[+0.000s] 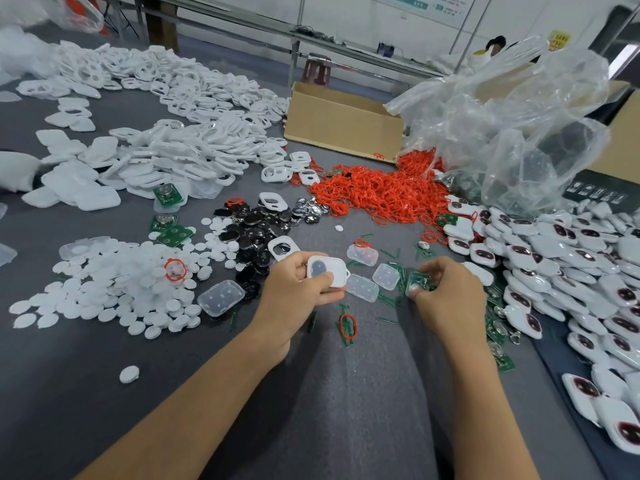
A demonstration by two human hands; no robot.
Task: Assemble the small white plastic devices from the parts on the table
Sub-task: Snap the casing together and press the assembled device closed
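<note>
Head view: a white shell (327, 271) with a dark oval window is held in the left hand (300, 285), the grip closed on it between thumb and fingers, just above the tabletop (346, 393) at centre. A green board (417, 283) is pinched at the fingertips of the right hand (446, 292), just beside a few clear inserts (362, 287) that lie between the two hands. The board is blurred, so its detail cannot be told.

The step in hand is judged to be the fetching of a board for the shell. Next, the board must be brought across, turned to match the shell's outline and seated inside; whether the shell's open side faces up cannot be told.

White discs (114, 292) are spread at the left, black cells (252, 233) beyond the left hand, and red rings (374, 192) are heaped farther back. Finished devices (561, 258) are piled at the right, loose shells at the far left, and a carton (343, 123) and a plastic bag (512, 126) stand behind.
</note>
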